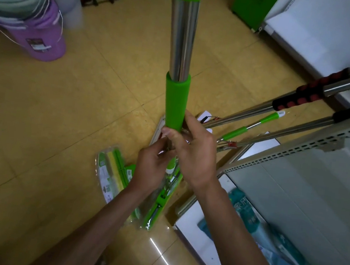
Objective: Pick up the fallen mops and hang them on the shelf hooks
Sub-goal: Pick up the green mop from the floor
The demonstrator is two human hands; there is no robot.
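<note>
A mop with a steel pole and green foam grips (174, 101) stands upright in front of me, running up out of the frame. My right hand (191, 152) is wrapped around the pole just below the lower green grip. My left hand (154, 167) pinches the pole from the left, slightly lower. The mop's green head in clear wrapping (157, 205) rests on the yellow tile floor under my hands. Another packaged green and yellow mop head (111, 168) lies on the floor to the left.
Several other mops (312, 92) with red-black, black and green grips lean against the grey perforated shelf (314, 146) on the right. Stacked plastic buckets (29, 17) stand at the far left. Packaged goods (254, 218) fill the lower shelf at right.
</note>
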